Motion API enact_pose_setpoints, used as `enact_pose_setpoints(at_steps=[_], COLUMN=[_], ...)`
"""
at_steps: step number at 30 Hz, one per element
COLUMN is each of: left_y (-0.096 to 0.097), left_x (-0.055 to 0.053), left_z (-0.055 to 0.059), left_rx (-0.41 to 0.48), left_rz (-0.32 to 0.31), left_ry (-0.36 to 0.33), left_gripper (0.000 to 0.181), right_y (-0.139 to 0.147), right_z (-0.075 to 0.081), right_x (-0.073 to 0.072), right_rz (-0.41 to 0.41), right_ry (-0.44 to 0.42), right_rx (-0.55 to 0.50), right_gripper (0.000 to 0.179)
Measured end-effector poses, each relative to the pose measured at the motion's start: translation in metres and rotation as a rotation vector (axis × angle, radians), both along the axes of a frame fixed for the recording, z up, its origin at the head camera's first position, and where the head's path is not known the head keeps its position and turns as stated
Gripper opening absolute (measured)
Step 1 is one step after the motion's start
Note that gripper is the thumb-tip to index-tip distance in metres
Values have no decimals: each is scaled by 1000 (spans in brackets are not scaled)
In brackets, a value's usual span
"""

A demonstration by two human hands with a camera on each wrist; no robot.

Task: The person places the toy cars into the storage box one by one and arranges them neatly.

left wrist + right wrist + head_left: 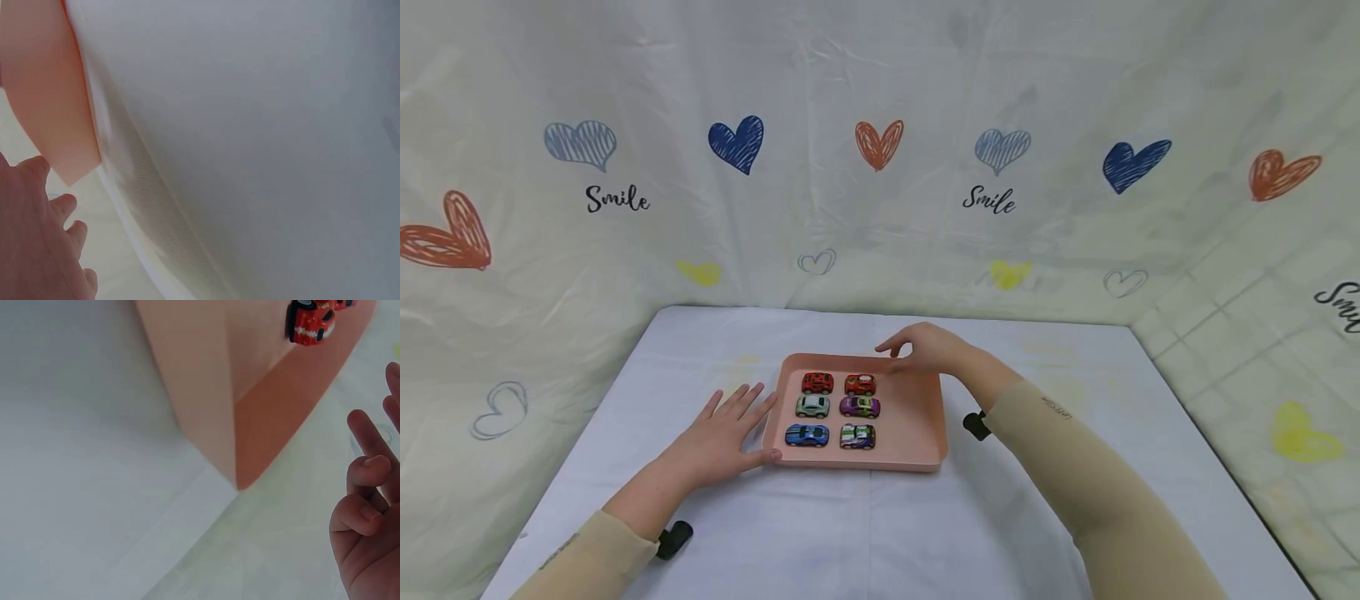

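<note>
Beige sleeves, the right one (1097, 500) larger in view than the left (591, 558), lead from the near edge toward a shallow rectangular pink tray with rounded corners (913, 425). It lies on a table covered in smooth white cloth (865, 533), between the two hands. At its left side is the left hand (722, 437), fingers spread wide and gripping nothing, the thumb at the near left corner; how firmly it touches cannot be told. The right hand (925, 348) is at the far rim, toward the right corner, its fingers loosely bent and holding nothing — whether it touches the rim is unclear.

Six small toy cars stand in the tray's left and middle part, in two columns of three. The far pair is a red car with black marks (817, 383) and a red car with pale markings (860, 384); the middle pair, a pale green car (812, 407) and a purple and yellow-green car (860, 407); the near pair, a blue car (807, 435) and a white car with green and purple stripes (857, 437). Behind the table hangs a whitish sheet printed with hearts (820, 67).
</note>
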State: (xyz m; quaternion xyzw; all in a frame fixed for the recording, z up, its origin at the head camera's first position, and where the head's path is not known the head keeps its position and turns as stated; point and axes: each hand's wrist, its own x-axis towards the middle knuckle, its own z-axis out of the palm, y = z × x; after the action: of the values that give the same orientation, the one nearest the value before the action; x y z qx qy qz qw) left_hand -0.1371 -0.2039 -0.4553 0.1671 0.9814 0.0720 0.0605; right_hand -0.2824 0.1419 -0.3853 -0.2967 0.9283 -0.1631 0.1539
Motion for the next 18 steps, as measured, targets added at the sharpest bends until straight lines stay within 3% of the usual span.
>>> enact_pose_setpoints(at_steps=[18], left_y=[-1], left_x=[1], left_z=[-2], left_rx=[9], left_rz=[0], left_ry=[5], left_gripper=[96], right_y=[74], right_z=[2], right_x=[19], right_rz=[-104], right_ry=[-18], right_rx=[-72], right_gripper=[40])
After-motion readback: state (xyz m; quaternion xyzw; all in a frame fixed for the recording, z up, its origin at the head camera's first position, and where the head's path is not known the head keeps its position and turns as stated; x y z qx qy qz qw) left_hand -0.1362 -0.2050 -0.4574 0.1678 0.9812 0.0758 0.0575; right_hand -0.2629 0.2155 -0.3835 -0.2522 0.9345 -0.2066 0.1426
